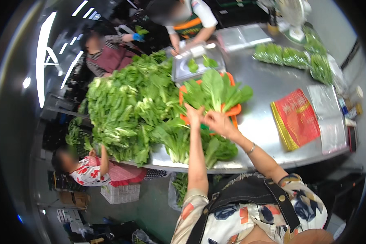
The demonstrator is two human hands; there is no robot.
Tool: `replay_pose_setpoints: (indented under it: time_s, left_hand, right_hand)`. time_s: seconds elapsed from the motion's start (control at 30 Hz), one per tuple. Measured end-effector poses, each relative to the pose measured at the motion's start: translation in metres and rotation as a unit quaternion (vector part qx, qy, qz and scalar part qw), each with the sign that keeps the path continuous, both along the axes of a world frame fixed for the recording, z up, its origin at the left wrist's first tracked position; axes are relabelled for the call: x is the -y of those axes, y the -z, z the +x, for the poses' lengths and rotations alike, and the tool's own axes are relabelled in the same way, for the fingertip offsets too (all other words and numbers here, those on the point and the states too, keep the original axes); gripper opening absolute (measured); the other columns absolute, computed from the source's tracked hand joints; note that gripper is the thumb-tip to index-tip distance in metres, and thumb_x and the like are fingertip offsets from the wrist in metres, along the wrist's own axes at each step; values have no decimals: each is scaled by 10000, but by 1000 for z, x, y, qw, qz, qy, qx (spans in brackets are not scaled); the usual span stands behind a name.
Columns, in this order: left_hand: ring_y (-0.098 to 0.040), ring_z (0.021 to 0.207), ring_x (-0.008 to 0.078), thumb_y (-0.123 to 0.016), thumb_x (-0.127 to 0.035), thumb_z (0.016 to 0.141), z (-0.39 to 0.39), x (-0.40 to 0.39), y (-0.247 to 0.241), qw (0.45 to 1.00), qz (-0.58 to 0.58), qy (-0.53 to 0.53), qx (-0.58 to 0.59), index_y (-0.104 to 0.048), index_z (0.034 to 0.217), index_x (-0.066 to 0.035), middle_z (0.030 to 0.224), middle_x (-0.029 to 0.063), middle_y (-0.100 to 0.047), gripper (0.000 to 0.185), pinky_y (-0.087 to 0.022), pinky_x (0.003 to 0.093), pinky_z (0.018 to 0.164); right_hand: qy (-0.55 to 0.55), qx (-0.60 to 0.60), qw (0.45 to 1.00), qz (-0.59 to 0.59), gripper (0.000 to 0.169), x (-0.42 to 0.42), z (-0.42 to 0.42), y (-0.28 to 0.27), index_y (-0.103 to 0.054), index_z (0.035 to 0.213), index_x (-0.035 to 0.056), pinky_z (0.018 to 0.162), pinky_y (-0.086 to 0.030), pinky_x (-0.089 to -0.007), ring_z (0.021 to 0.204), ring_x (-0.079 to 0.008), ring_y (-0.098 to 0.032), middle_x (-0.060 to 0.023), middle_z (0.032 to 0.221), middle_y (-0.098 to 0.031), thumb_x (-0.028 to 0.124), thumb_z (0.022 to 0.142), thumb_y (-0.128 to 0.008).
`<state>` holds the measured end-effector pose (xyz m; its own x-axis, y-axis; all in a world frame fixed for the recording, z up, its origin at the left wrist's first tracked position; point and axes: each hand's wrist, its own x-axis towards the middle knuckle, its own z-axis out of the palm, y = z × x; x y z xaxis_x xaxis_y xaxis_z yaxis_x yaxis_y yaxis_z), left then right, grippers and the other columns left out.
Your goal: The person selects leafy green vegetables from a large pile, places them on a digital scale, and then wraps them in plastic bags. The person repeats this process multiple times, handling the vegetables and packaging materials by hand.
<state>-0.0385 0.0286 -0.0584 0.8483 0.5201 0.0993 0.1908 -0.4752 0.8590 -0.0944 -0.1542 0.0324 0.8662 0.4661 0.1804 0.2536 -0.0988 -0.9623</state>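
My left hand (194, 115) is over the near left part of an orange plastic basket (237, 109), its fingers apart beside the leaves. My right hand (218, 122) is at the basket's near side, fingers bent at the base of a leafy green vegetable (214, 88); blur hides whether it grips a stem. Leafy greens spread over the basket's rim. A metal-topped scale (183, 65) with loose leaves stands behind the basket. More leafy heads (177, 143) lie beside my left forearm, and others (219, 149) lie below my hands near the table's edge.
A large heap of greens (122, 106) covers the left of the metal table (256, 122). At right are a red and gold bag (297, 119), clear plastic bags (329, 116), bagged greens (292, 56) and a fan (292, 12). Several people stand around the table's left and far sides.
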Motion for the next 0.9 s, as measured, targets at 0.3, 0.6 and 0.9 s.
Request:
replay_pose_setpoints:
  time_s: [0.3,0.6,0.9]
  left_hand:
    - [-355,1204,418,-805,-325,628,-23,53,-85,956,267,-73,-93,-234,1365,29,1331,259,-323,998,-358,567,876]
    - [12,1348,497,-736,-541,657,-10,24,-54,991,42,-84,-90,-37,1459,-143,1494,239,51,1137,-175,708,977]
    - [-83,1328,517,-542,-343,841,24,48,-1,960,251,-41,-117,-156,1453,-124,1514,171,17,755,-197,719,964]
  right_hand:
    - [256,49,925,-276,481,54,65,39,-531,895,-71,680,-504,-483,751,-434,-616,-275,777,-620,399,822,-603]
    - [314,132,934,-104,379,7,82,72,-414,1047,35,703,-447,-455,813,-383,-547,-206,968,-501,138,767,-648]
    - [230,140,962,-47,354,25,83,100,-438,1076,9,756,-428,-416,862,-357,-538,-212,963,-535,102,757,-559]
